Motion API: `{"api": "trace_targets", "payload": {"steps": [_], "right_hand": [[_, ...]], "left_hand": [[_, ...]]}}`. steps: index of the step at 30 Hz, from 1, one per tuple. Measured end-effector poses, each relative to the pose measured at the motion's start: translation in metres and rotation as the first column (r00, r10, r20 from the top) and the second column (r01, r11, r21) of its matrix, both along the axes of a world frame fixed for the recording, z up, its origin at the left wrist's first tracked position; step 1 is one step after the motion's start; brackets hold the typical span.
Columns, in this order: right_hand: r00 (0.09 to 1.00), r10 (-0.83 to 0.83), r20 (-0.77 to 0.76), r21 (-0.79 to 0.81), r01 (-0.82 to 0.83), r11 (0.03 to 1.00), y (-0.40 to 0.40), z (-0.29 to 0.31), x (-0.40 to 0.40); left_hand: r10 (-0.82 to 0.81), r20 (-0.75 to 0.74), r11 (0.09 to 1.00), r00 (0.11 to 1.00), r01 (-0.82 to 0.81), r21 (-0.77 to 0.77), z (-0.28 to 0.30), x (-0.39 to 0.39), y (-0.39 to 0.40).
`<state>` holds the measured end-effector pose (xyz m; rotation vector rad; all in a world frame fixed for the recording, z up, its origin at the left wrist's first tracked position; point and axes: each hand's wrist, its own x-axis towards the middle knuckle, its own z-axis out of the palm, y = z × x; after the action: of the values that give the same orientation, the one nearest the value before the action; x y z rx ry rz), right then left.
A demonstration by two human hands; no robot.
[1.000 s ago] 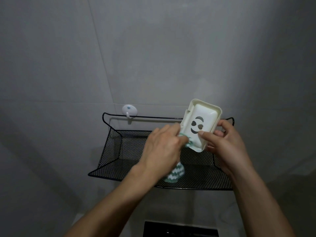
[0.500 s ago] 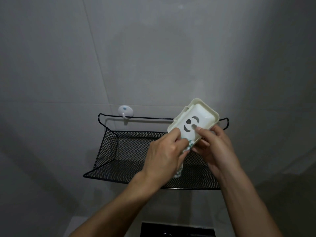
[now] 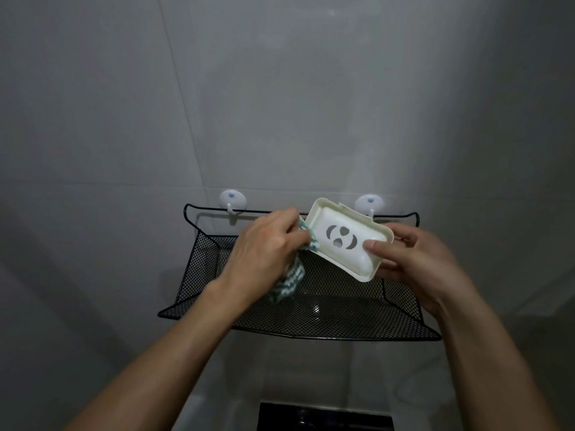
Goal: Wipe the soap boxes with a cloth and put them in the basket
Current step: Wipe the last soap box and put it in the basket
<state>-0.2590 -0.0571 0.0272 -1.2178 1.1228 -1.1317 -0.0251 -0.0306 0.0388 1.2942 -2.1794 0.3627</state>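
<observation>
A cream soap box [image 3: 348, 241] with drain holes cut in its base is held tilted above the black mesh basket [image 3: 311, 309]. My right hand [image 3: 410, 259] grips the box's right end, thumb on top. My left hand [image 3: 267, 247] holds a green-and-white striped cloth [image 3: 291, 281] bunched against the box's left edge. The rest of the cloth hangs below that hand over the basket. Nothing shows inside the part of the basket that I can see.
The basket hangs from two white wall hooks, a left hook [image 3: 232, 200] and a right hook [image 3: 369, 204], on a grey tiled wall. A dark rectangular object [image 3: 325, 419] lies below at the bottom edge of the view.
The box has been turned from near upright to lying more level and crosswise. My left hand with the cloth moved from the box's lower end to its left edge.
</observation>
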Motion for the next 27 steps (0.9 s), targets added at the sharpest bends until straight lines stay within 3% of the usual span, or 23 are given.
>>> {"api": "trace_targets", "payload": {"steps": [5,11,16,19,22,25,27], "right_hand": [[0.996,-0.056,0.063,-0.061,0.06,0.996,0.0,-0.011,0.018],[0.996,-0.063,0.055,-0.091,0.068,0.994,-0.001,-0.017,0.016],[0.996,-0.069,0.059,-0.07,0.073,0.995,0.002,-0.024,0.016],[0.993,-0.081,0.085,-0.057,0.086,0.995,0.006,-0.032,0.018],[0.989,-0.097,0.111,-0.065,0.104,0.992,0.008,-0.036,0.02],[0.99,-0.063,0.125,-0.09,0.074,0.993,0.009,-0.035,0.027],[0.989,-0.026,0.143,-0.097,0.04,0.994,0.01,-0.033,0.031]], "left_hand": [[-0.084,-0.111,0.992,0.99,0.094,0.082,-0.012,-0.033,0.023],[-0.081,-0.078,0.982,0.994,0.093,0.164,-0.02,-0.047,0.028],[0.072,-0.02,0.984,0.997,-0.068,0.167,-0.015,-0.031,0.018],[0.187,-0.185,0.967,0.965,-0.147,0.21,-0.01,-0.015,0.009],[0.24,-0.368,0.97,0.898,-0.214,0.111,0.003,-0.009,0.004],[0.233,-0.409,0.97,0.882,-0.243,0.028,0.014,-0.021,0.002],[0.248,-0.374,0.968,0.894,-0.243,0.062,0.013,-0.032,-0.001]]}}
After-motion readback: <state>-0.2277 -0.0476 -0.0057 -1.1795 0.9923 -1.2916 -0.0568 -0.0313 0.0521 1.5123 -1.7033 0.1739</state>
